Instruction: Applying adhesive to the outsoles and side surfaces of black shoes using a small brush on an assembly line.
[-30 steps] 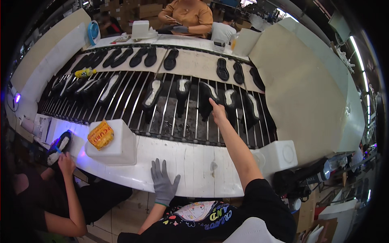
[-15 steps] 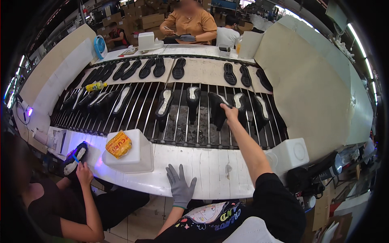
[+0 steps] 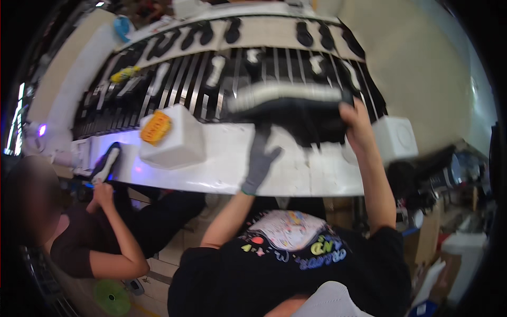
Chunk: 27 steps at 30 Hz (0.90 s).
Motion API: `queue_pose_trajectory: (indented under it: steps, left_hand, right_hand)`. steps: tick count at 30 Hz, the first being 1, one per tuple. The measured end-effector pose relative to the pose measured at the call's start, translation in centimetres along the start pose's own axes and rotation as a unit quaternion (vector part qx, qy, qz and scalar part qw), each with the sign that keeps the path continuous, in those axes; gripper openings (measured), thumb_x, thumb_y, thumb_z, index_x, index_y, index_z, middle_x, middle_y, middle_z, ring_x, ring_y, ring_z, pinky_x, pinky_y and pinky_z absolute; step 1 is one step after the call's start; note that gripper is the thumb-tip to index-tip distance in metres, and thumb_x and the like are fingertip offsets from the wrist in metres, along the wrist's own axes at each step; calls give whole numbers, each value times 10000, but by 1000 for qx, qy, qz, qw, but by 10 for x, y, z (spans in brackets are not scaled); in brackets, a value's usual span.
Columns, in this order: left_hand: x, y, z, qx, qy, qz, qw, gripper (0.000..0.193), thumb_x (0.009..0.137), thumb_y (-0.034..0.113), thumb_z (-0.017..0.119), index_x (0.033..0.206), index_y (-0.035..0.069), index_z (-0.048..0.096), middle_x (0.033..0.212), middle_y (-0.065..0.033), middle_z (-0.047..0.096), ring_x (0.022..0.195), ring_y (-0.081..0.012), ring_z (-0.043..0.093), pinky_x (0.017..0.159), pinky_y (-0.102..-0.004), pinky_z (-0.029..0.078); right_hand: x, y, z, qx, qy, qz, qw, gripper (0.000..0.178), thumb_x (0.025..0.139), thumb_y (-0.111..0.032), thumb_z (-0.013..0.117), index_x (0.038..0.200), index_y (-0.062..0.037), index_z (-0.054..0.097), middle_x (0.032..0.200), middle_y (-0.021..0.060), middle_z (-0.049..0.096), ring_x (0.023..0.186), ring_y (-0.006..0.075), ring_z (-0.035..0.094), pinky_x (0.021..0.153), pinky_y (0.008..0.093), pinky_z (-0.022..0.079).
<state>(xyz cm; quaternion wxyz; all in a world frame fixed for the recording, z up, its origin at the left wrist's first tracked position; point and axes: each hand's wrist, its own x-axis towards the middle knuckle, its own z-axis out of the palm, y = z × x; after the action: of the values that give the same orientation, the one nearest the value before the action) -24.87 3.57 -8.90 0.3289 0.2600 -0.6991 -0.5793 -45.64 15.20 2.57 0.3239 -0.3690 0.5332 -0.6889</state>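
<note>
My right hand (image 3: 357,122) grips a black shoe upper (image 3: 311,112) by its right end, above the white table. A pale strip runs along the shoe's upper-facing side, and motion blurs its outline. Just below the shoe's left part is my left hand (image 3: 260,159), in a grey glove. Its fingers stretch toward the shoe and its thumb stands apart. Whether the fingertips touch the shoe I cannot tell. Behind lies a rack of metal bars (image 3: 182,95), with several similar black shoes (image 3: 215,71) on it.
Black soles (image 3: 232,30) line a board beyond the rack. A yellow bottle (image 3: 124,74) lies at the rack's left. A yellow packet (image 3: 156,128) rests on a white box (image 3: 177,142); another white box (image 3: 397,138) stands right. At left, a co-worker's hand (image 3: 103,193) is at another shoe (image 3: 108,162).
My right hand has lifted the black shoe off the rack and brought it nearer, turned sideways. My gloved left hand has moved up beside it. The view has tilted down.
</note>
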Motion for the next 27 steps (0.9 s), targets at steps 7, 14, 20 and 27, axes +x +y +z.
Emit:
queue_pose_trajectory:
  steps: [7, 14, 20, 27]
  left_hand:
    - [-23, 24, 17, -294, 134, -30, 946, 381, 732, 128, 779, 1065, 12, 634, 1022, -68, 657, 925, -131, 617, 824, -272, 508]
    - [-56, -12, 8, -122, 176, 60, 975, 480, 748, 244, 775, 1133, 23, 592, 1080, -87, 643, 952, -188, 630, 884, -326, 495]
    - [-81, -17, 13, 54, 43, 83, 994, 625, 804, 240, 706, 1322, 44, 416, 1294, -127, 498, 1191, -236, 482, 1046, -370, 354]
    - [-92, -12, 20, 38, 28, 98, 994, 655, 812, 244, 691, 1352, 51, 374, 1313, -143, 468, 1230, -249, 443, 1081, -398, 304]
  right_hand:
    - [-49, 28, 20, -69, 55, 39, 995, 423, 824, -102, 673, 1208, 37, 561, 1078, 121, 642, 979, 161, 607, 850, 268, 475]
    - [-111, 29, -66, -547, 150, 14, 824, 194, 787, -120, 686, 926, 7, 637, 858, 148, 650, 784, 266, 637, 701, 335, 486]
    - [-140, 40, -82, -631, 176, 155, 739, 188, 768, -136, 698, 827, 11, 597, 792, 171, 643, 743, 354, 623, 655, 411, 473]
    - [-140, 54, -93, -590, 189, 138, 772, 130, 810, -64, 607, 917, 3, 579, 766, 223, 630, 763, 398, 617, 654, 461, 464]
